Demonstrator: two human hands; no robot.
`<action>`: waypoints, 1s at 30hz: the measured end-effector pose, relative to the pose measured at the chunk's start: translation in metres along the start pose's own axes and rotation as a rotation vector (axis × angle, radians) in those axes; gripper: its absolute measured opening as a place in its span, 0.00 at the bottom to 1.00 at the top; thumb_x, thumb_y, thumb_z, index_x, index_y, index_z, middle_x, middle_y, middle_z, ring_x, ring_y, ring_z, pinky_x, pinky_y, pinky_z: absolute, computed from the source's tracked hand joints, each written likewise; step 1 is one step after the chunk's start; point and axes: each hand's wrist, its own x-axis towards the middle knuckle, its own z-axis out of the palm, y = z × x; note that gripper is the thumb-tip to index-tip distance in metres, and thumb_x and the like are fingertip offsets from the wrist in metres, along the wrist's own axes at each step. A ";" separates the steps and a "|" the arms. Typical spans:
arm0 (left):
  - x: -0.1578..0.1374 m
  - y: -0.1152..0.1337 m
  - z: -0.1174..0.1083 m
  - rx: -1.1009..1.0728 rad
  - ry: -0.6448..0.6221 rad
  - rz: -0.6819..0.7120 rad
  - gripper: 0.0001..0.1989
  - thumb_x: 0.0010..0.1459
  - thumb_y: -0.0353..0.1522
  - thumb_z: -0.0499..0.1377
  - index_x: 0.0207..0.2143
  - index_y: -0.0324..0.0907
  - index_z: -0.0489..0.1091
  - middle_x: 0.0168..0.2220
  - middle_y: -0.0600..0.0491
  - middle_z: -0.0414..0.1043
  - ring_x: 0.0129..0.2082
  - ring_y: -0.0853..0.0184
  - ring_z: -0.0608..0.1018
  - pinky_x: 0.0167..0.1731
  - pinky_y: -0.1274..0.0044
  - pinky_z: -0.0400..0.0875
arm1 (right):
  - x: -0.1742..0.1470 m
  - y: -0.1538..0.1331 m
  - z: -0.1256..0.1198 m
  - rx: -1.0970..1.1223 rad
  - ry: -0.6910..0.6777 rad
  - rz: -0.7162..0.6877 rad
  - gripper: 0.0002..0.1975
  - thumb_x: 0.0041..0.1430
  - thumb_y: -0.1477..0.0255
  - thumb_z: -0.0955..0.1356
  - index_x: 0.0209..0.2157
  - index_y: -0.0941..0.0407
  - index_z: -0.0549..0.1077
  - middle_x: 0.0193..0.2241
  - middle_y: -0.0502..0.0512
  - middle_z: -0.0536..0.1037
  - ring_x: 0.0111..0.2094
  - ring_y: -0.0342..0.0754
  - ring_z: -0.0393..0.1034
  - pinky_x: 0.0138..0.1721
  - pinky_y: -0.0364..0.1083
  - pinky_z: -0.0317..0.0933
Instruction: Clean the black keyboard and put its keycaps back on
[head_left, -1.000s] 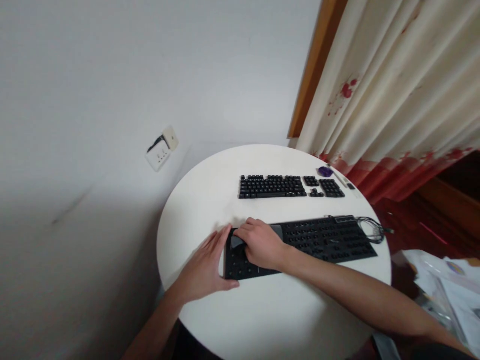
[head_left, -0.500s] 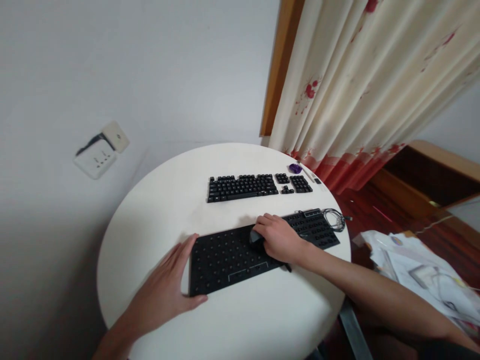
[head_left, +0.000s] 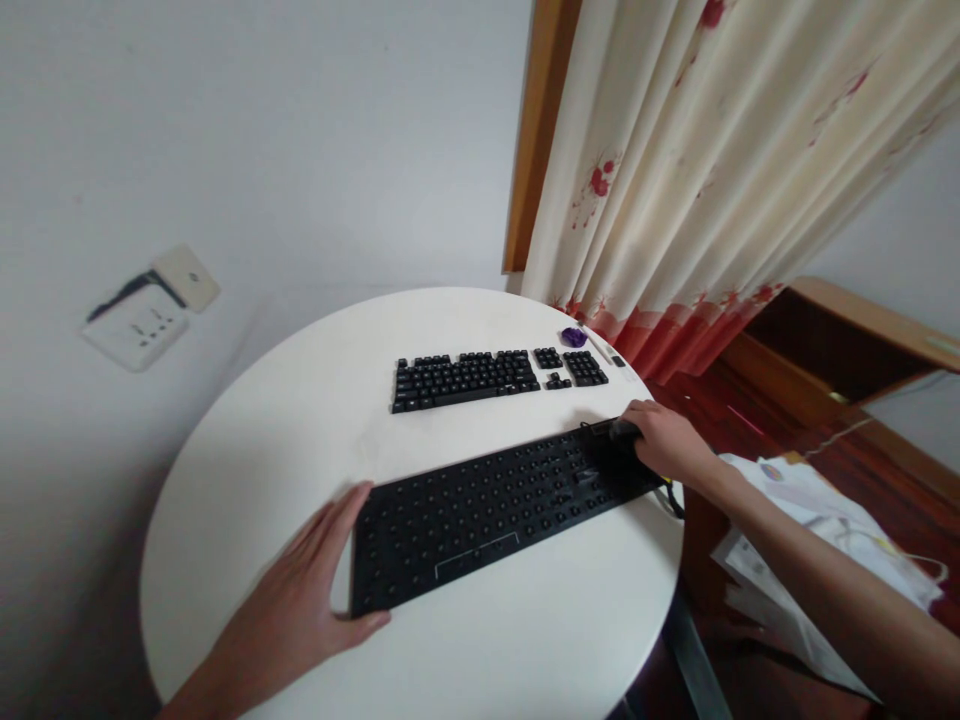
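Note:
A black keyboard base [head_left: 465, 510] with its keycaps off lies slantwise on the white round table [head_left: 247, 450], its rows of switch stems bare. My left hand [head_left: 292, 590] clasps its left end, fingers at the far corner and thumb at the near one. Over the right end, my right hand [head_left: 667, 440] is closed around a dark, rounded tool [head_left: 624, 430]; its kind is mostly hidden by the fingers. A black strap-like end shows below that hand. Behind the base, the removed black keycaps [head_left: 465, 380] are laid out in keyboard order.
A purple item [head_left: 574, 337] and a small thin white stick [head_left: 600, 347] lie near the table's far right edge. A curtain [head_left: 637, 200] hangs behind. White plastic bags [head_left: 817, 520] are on the right, beyond the table. A wall socket [head_left: 139, 325] is at left.
My right hand has slid with the dark tool from the middle of the keyboard base to its right end. My left hand keeps its hold. The view has shifted slightly right.

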 end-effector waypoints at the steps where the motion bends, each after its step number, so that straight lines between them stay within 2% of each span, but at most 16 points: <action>1: 0.000 0.000 0.000 -0.001 0.004 0.002 0.57 0.46 0.42 0.66 0.71 0.43 0.37 0.69 0.43 0.51 0.65 0.47 0.62 0.63 0.58 0.62 | 0.001 0.002 -0.001 0.056 0.024 0.022 0.18 0.45 0.85 0.62 0.36 0.58 0.77 0.39 0.58 0.77 0.44 0.51 0.70 0.46 0.45 0.60; 5: 0.000 0.000 0.000 0.000 0.022 0.014 0.57 0.46 0.41 0.67 0.71 0.45 0.37 0.69 0.43 0.51 0.65 0.46 0.63 0.62 0.57 0.63 | 0.011 -0.006 0.004 0.371 0.109 0.007 0.22 0.47 0.83 0.62 0.44 0.57 0.75 0.40 0.55 0.80 0.42 0.50 0.72 0.46 0.45 0.62; 8: 0.000 0.001 -0.001 0.010 0.019 0.021 0.57 0.46 0.42 0.66 0.71 0.45 0.36 0.69 0.43 0.51 0.65 0.45 0.63 0.62 0.57 0.63 | 0.023 -0.019 0.012 0.487 0.100 -0.010 0.23 0.48 0.82 0.63 0.47 0.58 0.73 0.42 0.56 0.80 0.44 0.50 0.73 0.48 0.46 0.62; 10: 0.000 0.001 -0.001 0.012 0.020 0.023 0.57 0.46 0.42 0.66 0.71 0.45 0.36 0.69 0.43 0.51 0.65 0.45 0.63 0.62 0.57 0.63 | 0.028 -0.026 0.016 0.458 0.083 0.011 0.20 0.50 0.81 0.63 0.46 0.59 0.72 0.41 0.57 0.79 0.43 0.50 0.73 0.47 0.46 0.62; 13: -0.001 0.000 0.000 0.010 0.025 0.025 0.57 0.46 0.41 0.67 0.71 0.46 0.36 0.69 0.44 0.50 0.65 0.46 0.63 0.62 0.58 0.63 | 0.029 -0.028 0.015 0.331 0.048 0.004 0.12 0.52 0.79 0.63 0.39 0.60 0.73 0.38 0.59 0.79 0.41 0.51 0.72 0.45 0.46 0.62; 18: -0.002 -0.001 0.000 0.016 0.009 0.017 0.58 0.46 0.42 0.67 0.71 0.45 0.36 0.70 0.44 0.49 0.65 0.46 0.61 0.62 0.58 0.62 | 0.017 -0.012 0.002 0.262 -0.205 -0.063 0.10 0.49 0.81 0.63 0.30 0.57 0.74 0.32 0.54 0.79 0.35 0.48 0.72 0.39 0.43 0.61; 19: -0.002 -0.001 0.001 0.018 0.004 0.016 0.58 0.46 0.42 0.67 0.71 0.45 0.35 0.70 0.44 0.49 0.66 0.46 0.61 0.63 0.58 0.62 | 0.014 -0.010 -0.001 0.254 -0.213 -0.057 0.11 0.48 0.82 0.63 0.30 0.57 0.75 0.31 0.54 0.79 0.34 0.48 0.72 0.39 0.42 0.61; 21: -0.002 0.000 0.001 0.021 -0.003 0.011 0.58 0.46 0.42 0.67 0.71 0.44 0.35 0.70 0.43 0.48 0.66 0.46 0.61 0.63 0.58 0.62 | 0.010 -0.012 -0.006 0.239 -0.138 -0.042 0.11 0.49 0.82 0.63 0.31 0.57 0.75 0.33 0.55 0.78 0.36 0.48 0.72 0.40 0.43 0.61; 23: -0.002 0.000 0.001 0.023 -0.003 0.006 0.59 0.45 0.42 0.67 0.71 0.44 0.35 0.70 0.43 0.49 0.66 0.46 0.61 0.63 0.58 0.62 | 0.007 -0.026 -0.009 0.244 -0.033 -0.067 0.12 0.49 0.82 0.63 0.33 0.57 0.75 0.35 0.55 0.77 0.38 0.49 0.71 0.42 0.44 0.61; 25: -0.001 0.001 0.001 0.022 0.002 0.004 0.59 0.45 0.42 0.67 0.71 0.44 0.35 0.70 0.43 0.49 0.66 0.46 0.61 0.63 0.58 0.62 | 0.008 -0.049 -0.008 0.286 0.026 -0.164 0.16 0.48 0.84 0.64 0.37 0.56 0.75 0.38 0.55 0.76 0.41 0.49 0.71 0.44 0.45 0.61; 28: -0.002 0.001 0.000 0.023 0.005 0.010 0.59 0.45 0.42 0.67 0.71 0.45 0.35 0.70 0.43 0.50 0.65 0.46 0.62 0.62 0.58 0.63 | 0.011 -0.093 -0.001 0.381 0.045 -0.398 0.21 0.47 0.87 0.63 0.41 0.56 0.74 0.40 0.54 0.75 0.43 0.49 0.69 0.47 0.45 0.62; 30: -0.002 0.001 -0.001 0.025 0.001 0.004 0.59 0.45 0.42 0.68 0.71 0.45 0.35 0.70 0.43 0.49 0.66 0.46 0.61 0.62 0.58 0.62 | 0.014 -0.116 0.007 0.348 0.013 -0.523 0.23 0.48 0.87 0.63 0.45 0.56 0.74 0.43 0.55 0.74 0.45 0.49 0.68 0.49 0.46 0.61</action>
